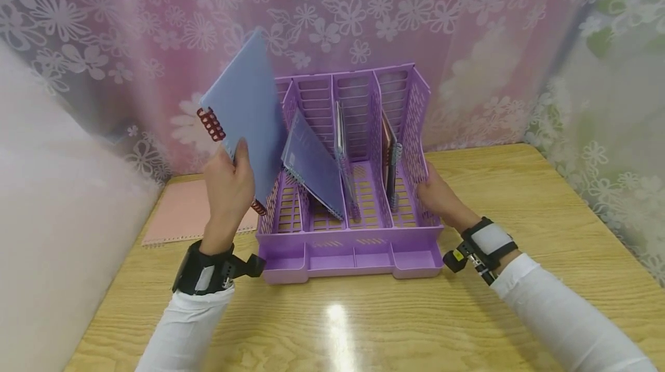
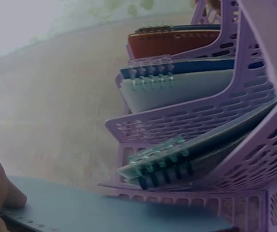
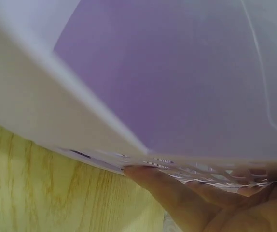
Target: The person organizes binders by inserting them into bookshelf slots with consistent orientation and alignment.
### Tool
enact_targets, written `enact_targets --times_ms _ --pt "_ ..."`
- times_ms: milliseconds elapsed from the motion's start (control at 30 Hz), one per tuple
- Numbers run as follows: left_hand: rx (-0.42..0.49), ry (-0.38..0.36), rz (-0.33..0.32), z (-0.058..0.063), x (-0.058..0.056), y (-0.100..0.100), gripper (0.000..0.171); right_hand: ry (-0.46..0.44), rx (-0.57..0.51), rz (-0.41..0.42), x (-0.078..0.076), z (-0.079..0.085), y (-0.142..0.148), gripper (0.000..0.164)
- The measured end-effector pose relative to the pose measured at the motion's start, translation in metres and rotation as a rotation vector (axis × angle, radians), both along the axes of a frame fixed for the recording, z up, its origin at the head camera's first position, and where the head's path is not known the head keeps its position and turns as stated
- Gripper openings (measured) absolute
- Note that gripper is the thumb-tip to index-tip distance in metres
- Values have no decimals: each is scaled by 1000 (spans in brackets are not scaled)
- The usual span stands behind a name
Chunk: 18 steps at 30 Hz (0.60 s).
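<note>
My left hand (image 1: 228,187) grips a light blue loose-leaf notebook (image 1: 244,100) with dark red binding rings, thumb across its cover. It is raised upright over the leftmost slot of a purple desk file organizer (image 1: 348,239); in the left wrist view the notebook's blue cover (image 2: 100,208) lies beside the organizer's slots. On the far side, my right hand (image 1: 440,194) holds the organizer's right wall (image 1: 417,123) near its front edge. In the right wrist view its fingers (image 3: 172,191) lie along the perforated wall.
Other slots hold a leaning dark blue ring notebook (image 1: 314,164), clear-covered notebooks (image 1: 343,152) and a reddish-brown notebook (image 1: 387,152). A pink spiral notebook (image 1: 179,210) lies flat on the wooden table (image 1: 332,326), left of the organizer. A floral curtain (image 1: 332,8) hangs behind.
</note>
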<state>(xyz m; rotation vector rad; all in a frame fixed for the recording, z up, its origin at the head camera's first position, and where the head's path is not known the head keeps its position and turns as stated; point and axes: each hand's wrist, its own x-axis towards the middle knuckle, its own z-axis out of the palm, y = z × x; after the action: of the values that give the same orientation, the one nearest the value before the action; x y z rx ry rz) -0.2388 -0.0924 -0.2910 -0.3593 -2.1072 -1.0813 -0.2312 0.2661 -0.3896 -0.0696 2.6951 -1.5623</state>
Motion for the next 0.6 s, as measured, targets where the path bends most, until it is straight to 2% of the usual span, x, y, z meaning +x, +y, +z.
enact_targets --times_ms 133,200,433,500,600 --pt "15 -7 -18 6 -6 6 34 11 -2 2 0 0 1 64" --pt "18 -26 -23 5 -12 8 34 22 -2 0 0 1 1 64" --pt "7 -70 1 -17 -35 10 28 43 -52 30 -1 -1 0 67" --pt "-5 -61 -5 -25 -39 10 23 45 -49 34 -1 -2 0 67" --pt "-37 -84 -21 -33 -40 11 26 39 -26 18 0 -2 1 66"
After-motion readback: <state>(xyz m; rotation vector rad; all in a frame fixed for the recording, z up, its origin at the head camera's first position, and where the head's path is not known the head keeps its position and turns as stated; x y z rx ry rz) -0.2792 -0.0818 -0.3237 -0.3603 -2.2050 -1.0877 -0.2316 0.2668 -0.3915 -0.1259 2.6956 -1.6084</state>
